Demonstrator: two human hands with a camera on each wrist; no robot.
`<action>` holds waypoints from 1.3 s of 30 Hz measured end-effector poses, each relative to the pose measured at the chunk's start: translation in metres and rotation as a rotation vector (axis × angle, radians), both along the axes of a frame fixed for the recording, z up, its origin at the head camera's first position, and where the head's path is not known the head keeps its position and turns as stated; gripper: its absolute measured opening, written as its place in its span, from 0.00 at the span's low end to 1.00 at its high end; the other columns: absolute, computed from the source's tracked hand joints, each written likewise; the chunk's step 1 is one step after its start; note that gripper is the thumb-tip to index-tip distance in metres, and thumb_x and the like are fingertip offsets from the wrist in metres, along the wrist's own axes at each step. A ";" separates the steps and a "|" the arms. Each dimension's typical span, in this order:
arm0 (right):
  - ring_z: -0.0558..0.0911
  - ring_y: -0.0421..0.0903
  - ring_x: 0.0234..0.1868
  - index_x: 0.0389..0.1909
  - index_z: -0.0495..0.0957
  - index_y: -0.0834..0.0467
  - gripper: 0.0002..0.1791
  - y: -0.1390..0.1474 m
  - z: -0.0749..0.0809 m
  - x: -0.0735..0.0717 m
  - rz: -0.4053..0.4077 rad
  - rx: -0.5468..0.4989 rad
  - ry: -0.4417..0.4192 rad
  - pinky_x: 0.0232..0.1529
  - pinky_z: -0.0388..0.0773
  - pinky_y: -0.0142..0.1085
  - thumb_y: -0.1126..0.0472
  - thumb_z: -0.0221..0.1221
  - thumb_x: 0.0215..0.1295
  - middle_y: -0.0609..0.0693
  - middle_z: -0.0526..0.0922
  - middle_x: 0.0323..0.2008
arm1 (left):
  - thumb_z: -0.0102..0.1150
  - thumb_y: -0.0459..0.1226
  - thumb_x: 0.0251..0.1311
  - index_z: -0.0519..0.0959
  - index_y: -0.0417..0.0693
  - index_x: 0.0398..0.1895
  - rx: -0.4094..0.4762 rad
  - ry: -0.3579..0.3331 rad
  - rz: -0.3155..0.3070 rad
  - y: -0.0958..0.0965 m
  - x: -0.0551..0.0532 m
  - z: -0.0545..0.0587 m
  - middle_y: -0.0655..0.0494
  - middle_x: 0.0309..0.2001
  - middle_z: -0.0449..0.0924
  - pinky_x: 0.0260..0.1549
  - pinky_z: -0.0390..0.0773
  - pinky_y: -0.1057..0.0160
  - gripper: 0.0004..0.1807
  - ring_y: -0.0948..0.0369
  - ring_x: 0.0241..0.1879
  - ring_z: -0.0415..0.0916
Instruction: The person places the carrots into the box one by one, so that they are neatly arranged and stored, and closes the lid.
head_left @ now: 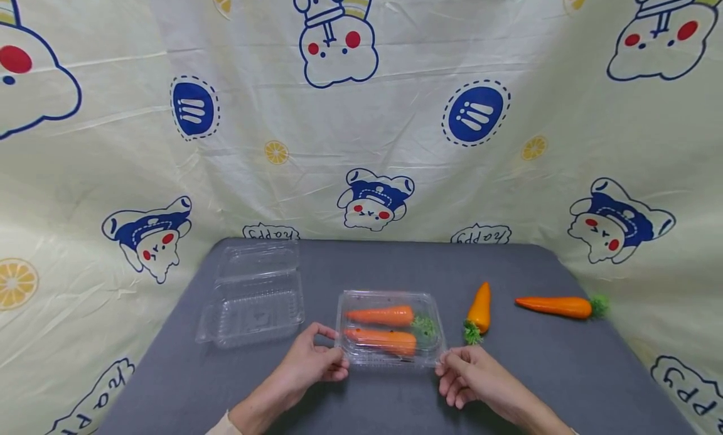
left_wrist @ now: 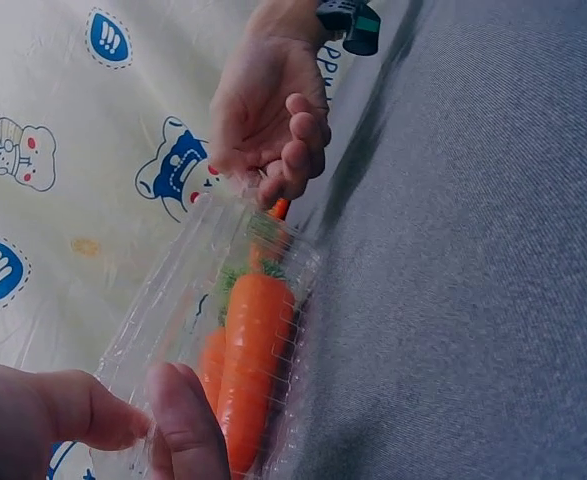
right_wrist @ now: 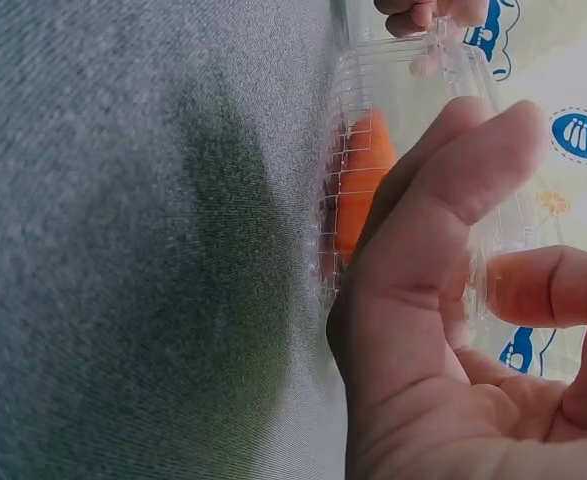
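Note:
A clear plastic clamshell box (head_left: 373, 360) lies with its lid down on the grey table, two orange toy carrots inside. The upper carrot (head_left: 380, 315) and the lower carrot (head_left: 380, 341) both point left, their green tops at the right end. My left hand (head_left: 305, 363) pinches the box's front left rim between thumb and forefinger. At the front right corner, my right hand (head_left: 474, 375) pinches the rim the same way, its other fingers curled below. The right wrist view shows the box wall (right_wrist: 348, 190) beyond my fingers.
Another clear clamshell box (head_left: 257, 306) stands at the left with its lid raised toward the back. Right of the closed box lies a carrot (head_left: 480, 306) with its top toward me. Farther right, a carrot (head_left: 556, 306) points left. A patterned curtain (head_left: 373, 127) hangs behind the table.

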State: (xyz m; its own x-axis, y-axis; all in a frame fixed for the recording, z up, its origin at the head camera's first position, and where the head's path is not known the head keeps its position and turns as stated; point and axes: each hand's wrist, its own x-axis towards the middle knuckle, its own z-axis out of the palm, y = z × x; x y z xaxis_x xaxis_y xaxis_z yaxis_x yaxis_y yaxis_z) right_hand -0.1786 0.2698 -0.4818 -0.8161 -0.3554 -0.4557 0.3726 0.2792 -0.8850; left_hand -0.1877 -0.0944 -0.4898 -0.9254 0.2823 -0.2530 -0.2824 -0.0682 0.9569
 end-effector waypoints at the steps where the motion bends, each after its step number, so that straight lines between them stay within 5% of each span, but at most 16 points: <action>1: 0.86 0.38 0.28 0.47 0.86 0.61 0.22 0.000 0.000 0.000 0.003 0.004 0.001 0.34 0.89 0.32 0.53 0.48 0.97 0.47 0.90 0.31 | 0.62 0.25 0.74 0.66 0.33 0.66 -0.003 -0.003 0.004 0.000 0.000 -0.001 0.51 0.32 0.91 0.35 0.93 0.66 0.23 0.64 0.29 0.89; 10: 0.86 0.39 0.28 0.43 0.86 0.59 0.24 0.001 -0.002 -0.001 0.006 0.010 0.003 0.34 0.88 0.32 0.52 0.47 0.97 0.46 0.90 0.31 | 0.60 0.24 0.72 0.70 0.33 0.54 -0.021 -0.002 0.003 0.001 0.001 -0.002 0.49 0.33 0.90 0.35 0.93 0.67 0.13 0.65 0.28 0.87; 29: 0.85 0.39 0.27 0.41 0.85 0.60 0.23 -0.002 0.002 -0.003 0.002 0.019 0.040 0.32 0.87 0.31 0.54 0.48 0.97 0.47 0.89 0.30 | 0.58 0.23 0.76 0.68 0.33 0.54 -0.033 0.036 -0.029 0.001 0.000 0.001 0.51 0.32 0.87 0.32 0.91 0.68 0.11 0.66 0.27 0.85; 39: 0.85 0.40 0.28 0.48 0.84 0.64 0.20 -0.008 0.001 -0.003 -0.080 0.048 0.057 0.34 0.89 0.33 0.57 0.48 0.96 0.48 0.88 0.31 | 0.59 0.23 0.73 0.68 0.33 0.57 0.000 0.005 0.027 0.002 -0.001 -0.003 0.47 0.35 0.91 0.35 0.93 0.67 0.15 0.65 0.27 0.87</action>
State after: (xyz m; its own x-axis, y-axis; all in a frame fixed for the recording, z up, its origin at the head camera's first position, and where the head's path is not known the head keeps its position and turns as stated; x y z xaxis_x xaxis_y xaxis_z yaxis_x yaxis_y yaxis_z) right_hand -0.1821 0.2620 -0.4803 -0.8660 -0.2674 -0.4226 0.3448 0.2929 -0.8918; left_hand -0.1883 -0.0923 -0.4928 -0.9339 0.2571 -0.2485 -0.2758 -0.0753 0.9583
